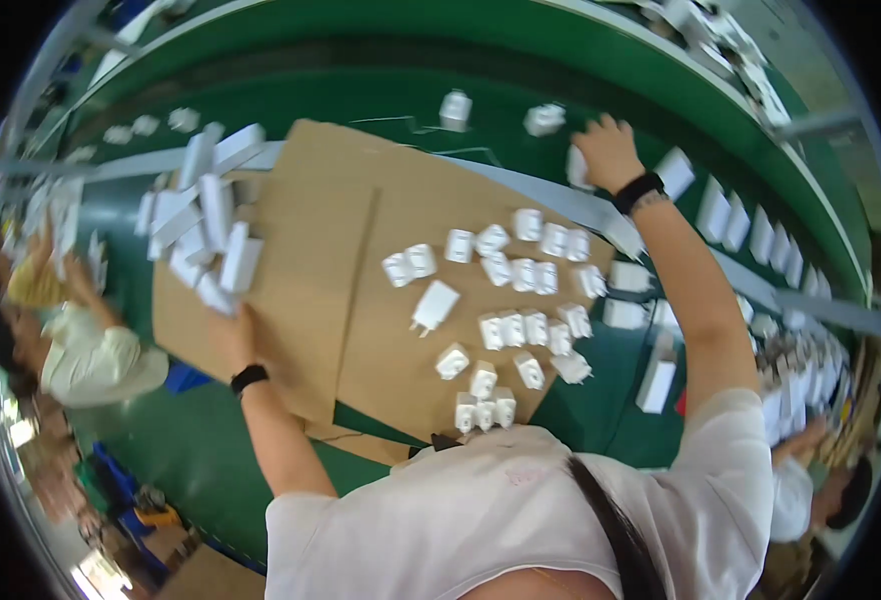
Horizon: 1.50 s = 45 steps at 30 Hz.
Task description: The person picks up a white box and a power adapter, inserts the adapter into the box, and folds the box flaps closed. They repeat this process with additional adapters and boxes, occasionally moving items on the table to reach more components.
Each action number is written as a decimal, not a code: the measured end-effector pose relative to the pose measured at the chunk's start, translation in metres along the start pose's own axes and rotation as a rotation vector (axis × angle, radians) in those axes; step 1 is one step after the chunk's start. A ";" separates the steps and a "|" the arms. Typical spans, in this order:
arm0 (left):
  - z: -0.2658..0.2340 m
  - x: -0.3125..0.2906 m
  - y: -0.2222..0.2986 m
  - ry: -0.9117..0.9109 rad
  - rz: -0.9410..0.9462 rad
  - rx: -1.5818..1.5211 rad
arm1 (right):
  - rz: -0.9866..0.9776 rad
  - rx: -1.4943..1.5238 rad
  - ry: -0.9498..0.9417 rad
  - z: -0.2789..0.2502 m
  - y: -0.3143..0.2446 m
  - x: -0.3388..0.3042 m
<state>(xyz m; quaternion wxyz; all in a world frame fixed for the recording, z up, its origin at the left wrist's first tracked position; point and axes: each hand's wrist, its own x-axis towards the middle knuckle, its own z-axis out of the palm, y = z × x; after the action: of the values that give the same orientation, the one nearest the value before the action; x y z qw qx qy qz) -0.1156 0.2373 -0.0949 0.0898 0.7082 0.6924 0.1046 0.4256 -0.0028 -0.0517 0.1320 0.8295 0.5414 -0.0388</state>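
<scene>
My right hand (609,152) reaches to the green strip on the far side, its fingers curled over a white box (579,168). At the near end of a heap of long white boxes (201,215), my left hand (233,335) touches the lowest box (214,294); its fingers are blurred. Both hands rest over or beside a brown cardboard sheet (306,240). On the sheet's right half stand several small white plug adapters (526,275) in loose rows. One larger white charger (435,306) with two prongs lies among them.
More white pieces (455,110) sit along the far green strip. White boxes (726,215) stand in a row at the right, with a lone box (657,380) nearer me. Co-workers are at the left (96,350) and right (811,480). A green raised ledge (441,45) bounds the far side.
</scene>
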 end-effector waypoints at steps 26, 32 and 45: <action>-0.104 -0.281 0.198 -1.699 -0.555 -2.251 | -0.103 1.916 0.729 -0.123 -0.140 -0.311; -0.109 -0.329 0.206 -1.732 -0.355 -2.077 | -0.081 1.451 0.739 -0.119 -0.131 -0.360; -0.091 -0.333 0.232 -1.970 -0.436 -2.031 | -0.301 0.889 0.578 -0.131 -0.112 -0.333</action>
<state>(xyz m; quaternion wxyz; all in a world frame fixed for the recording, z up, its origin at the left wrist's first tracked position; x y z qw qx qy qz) 0.0764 -0.1030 0.0482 0.9977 0.0020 0.0681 0.0047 0.1764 -0.2216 0.1236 -0.3922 0.6955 0.5997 -0.0528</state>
